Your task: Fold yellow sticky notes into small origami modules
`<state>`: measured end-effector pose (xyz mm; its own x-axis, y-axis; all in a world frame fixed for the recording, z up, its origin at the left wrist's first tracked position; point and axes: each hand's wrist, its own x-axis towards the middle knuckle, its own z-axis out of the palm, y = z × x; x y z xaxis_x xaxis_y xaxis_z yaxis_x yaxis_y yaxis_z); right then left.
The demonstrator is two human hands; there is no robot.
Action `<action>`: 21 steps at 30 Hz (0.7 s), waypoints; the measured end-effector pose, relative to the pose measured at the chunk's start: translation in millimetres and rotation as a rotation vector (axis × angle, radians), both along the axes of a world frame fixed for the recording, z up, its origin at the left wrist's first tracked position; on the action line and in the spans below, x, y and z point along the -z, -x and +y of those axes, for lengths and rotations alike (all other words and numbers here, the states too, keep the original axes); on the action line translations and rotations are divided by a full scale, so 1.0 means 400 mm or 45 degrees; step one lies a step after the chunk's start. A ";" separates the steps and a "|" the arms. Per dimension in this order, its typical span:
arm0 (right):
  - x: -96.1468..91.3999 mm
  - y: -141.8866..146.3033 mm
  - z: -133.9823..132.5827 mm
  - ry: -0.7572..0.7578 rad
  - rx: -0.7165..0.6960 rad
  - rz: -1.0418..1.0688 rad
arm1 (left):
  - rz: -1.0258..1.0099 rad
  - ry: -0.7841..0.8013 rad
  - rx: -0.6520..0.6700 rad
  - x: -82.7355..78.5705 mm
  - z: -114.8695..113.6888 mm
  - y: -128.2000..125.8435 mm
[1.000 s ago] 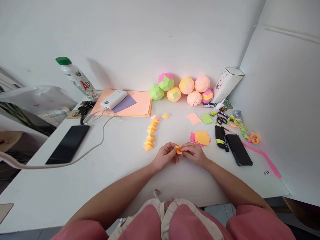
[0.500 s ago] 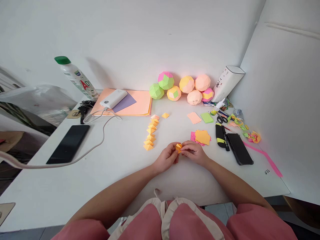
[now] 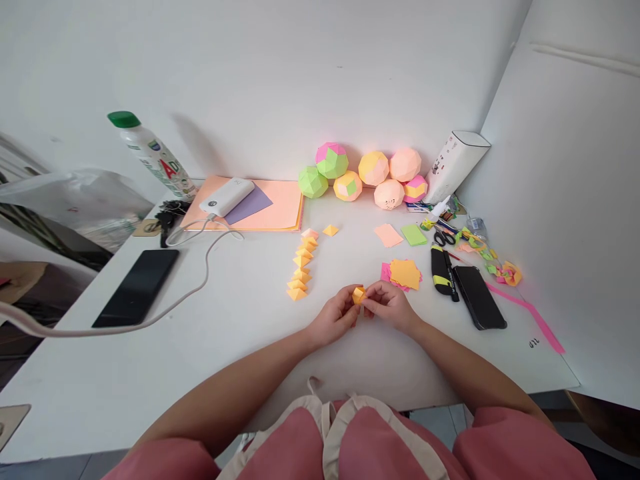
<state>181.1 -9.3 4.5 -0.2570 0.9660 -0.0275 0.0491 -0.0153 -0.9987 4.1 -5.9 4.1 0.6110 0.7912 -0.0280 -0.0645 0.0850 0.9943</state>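
Between my two hands is a small folded orange paper piece [image 3: 359, 294], raised just over the white table. My left hand [image 3: 334, 317] pinches its left side, and the fingers of my right hand [image 3: 389, 304] close on its right side. Some fingertips are hidden behind the paper and each other. Left of my hands, a column of folded orange paper pieces [image 3: 302, 260] runs away from me, with a pinkish one at the far end. One more folded piece [image 3: 331, 231] lies apart from it. Beyond my right hand sits a stack of orange and pink paper squares [image 3: 405, 274].
Faceted paper balls [image 3: 374, 169] line the wall. Peach [image 3: 388, 235] and green paper squares [image 3: 413, 235] lie right of centre. At right are a cutter [image 3: 441, 270], scissors [image 3: 444, 237] and a black phone [image 3: 480, 297]. Left are another phone [image 3: 136, 288], a cable [image 3: 207, 267] and a spray bottle [image 3: 159, 157].
The orange paper piece has turned between my fingers and shows a more closed, faceted shape. My left thumb has shifted down from it. The things on the table have stayed put.
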 end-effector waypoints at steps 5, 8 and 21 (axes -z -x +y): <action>-0.002 -0.001 0.005 0.100 -0.038 0.066 | 0.010 0.054 -0.068 0.020 0.002 -0.001; 0.004 -0.004 0.006 0.104 -0.081 -0.075 | 0.035 0.009 -0.080 0.026 0.002 0.000; -0.012 -0.005 0.000 0.061 -0.147 -0.413 | 0.162 -0.258 -0.006 0.029 0.002 0.002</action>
